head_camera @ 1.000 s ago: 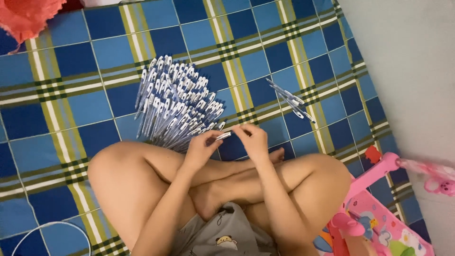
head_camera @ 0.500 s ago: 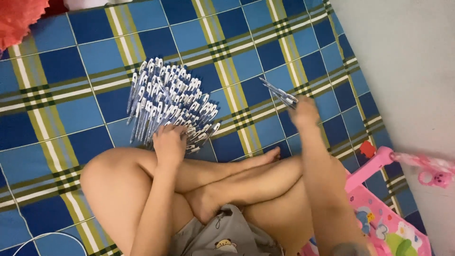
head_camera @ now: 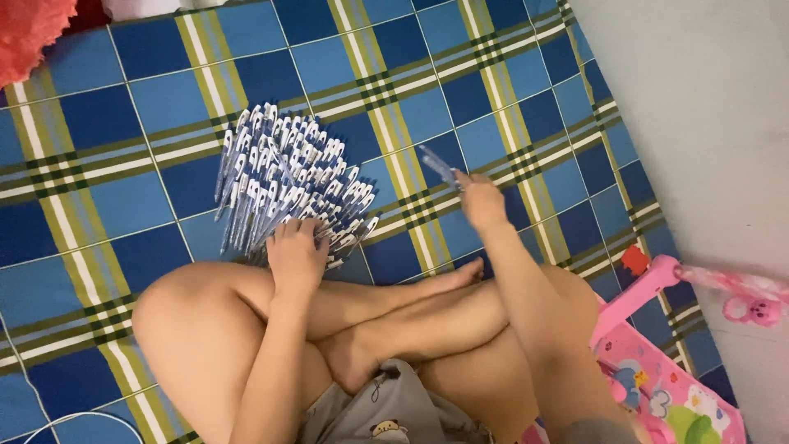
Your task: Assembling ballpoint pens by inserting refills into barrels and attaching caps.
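Observation:
I sit cross-legged on a blue, green and white checked mat (head_camera: 123, 205). A large pile of clear pens with white caps (head_camera: 288, 181) lies in front of my left knee. My left hand (head_camera: 296, 256) rests on the near edge of that pile, fingers curled over several pens. My right hand (head_camera: 481, 201) reaches out to the right over a small group of loose pens (head_camera: 437, 164) on the mat, its fingers pinched on the near end of them.
A pink toy with a handle (head_camera: 657, 362) stands at my right side on the mat's edge. Bare grey floor (head_camera: 707, 123) lies beyond the mat on the right. A red fabric item (head_camera: 33, 33) sits at the top left corner, and a thin white cable (head_camera: 74, 418) at the bottom left.
My hands were together in front of my shins a second ago. The left one went onto the big pile; the right one moved out to the loose pens on the right.

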